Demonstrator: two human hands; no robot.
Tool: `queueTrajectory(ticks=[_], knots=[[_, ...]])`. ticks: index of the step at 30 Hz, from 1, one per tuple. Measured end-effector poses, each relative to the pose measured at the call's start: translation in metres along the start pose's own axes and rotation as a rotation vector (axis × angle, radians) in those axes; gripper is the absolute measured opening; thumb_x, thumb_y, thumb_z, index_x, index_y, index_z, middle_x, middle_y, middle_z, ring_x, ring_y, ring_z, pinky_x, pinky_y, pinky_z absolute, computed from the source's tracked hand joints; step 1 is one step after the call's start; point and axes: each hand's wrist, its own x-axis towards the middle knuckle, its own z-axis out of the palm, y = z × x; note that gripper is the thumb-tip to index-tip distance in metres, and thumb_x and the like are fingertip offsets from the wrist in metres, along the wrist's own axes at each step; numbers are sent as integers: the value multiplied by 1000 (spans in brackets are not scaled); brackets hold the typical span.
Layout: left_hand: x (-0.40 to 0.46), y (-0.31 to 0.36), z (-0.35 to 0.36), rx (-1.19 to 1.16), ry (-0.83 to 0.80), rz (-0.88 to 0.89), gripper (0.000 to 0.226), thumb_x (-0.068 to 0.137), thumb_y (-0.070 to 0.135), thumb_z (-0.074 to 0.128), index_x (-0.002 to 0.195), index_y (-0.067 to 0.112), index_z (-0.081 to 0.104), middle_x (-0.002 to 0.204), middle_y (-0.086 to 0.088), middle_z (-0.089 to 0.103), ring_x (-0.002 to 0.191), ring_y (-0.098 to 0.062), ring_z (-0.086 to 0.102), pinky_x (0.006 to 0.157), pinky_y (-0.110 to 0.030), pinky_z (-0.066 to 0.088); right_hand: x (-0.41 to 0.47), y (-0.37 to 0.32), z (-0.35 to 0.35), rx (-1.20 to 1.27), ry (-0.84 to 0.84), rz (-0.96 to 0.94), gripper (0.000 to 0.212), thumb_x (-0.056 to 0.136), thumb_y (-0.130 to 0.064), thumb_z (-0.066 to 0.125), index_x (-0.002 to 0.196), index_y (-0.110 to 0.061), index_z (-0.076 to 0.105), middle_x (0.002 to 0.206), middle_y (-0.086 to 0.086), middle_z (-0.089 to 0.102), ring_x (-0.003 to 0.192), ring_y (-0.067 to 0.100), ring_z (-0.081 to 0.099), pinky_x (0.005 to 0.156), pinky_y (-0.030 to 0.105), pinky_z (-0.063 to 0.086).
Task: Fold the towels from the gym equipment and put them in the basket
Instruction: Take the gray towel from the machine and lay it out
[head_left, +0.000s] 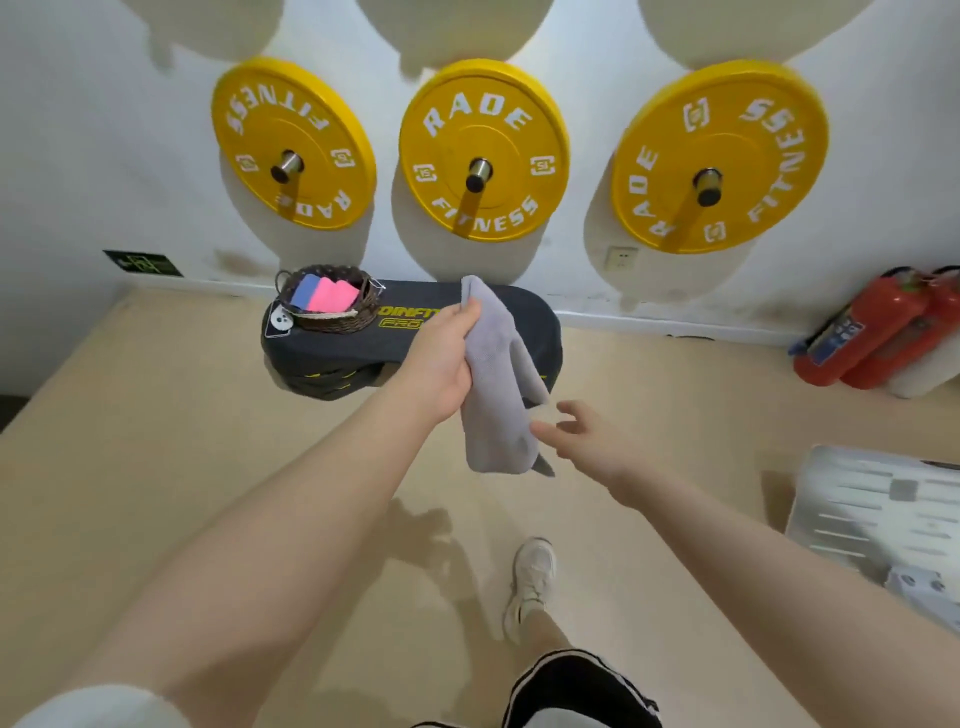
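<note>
A grey towel (498, 384) hangs in the air in front of me, folded lengthwise. My left hand (441, 358) grips its upper edge. My right hand (582, 431) is spread with relaxed fingers beside the towel's lower part, its fingertips close to the cloth and holding nothing. A dark wicker basket (337, 319) sits on the left end of a black step platform (363, 343) against the wall. Inside it lie a folded blue towel (305, 292) and a folded pink towel (332, 296).
Three yellow weight plates (480, 150) hang on pegs on the white wall above the platform. Two red fire extinguishers (883, 332) lean at the right wall. A white slatted rack (878, 509) lies on the floor at the right. My shoe (532, 582) stands on the beige floor.
</note>
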Motion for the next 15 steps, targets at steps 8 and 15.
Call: queueTrajectory(ticks=[8,15], knots=[[106,57,-40,-31,76,-5,23,99,22,41,111,5,50,96,-13,60,92,-24,58,83,-34,46,150,-86,-17,545,-159,60,29,95,-34,48,70,-27,36,67,-5,43,67,13,39,60,23,30],[178,101,-58,-9,128,0,19,99,23,41,92,12,57,81,-5,64,78,-17,61,72,-31,47,230,-138,-15,481,-172,92,15,86,-12,53,75,-20,49,69,0,46,61,13,41,58,21,36]])
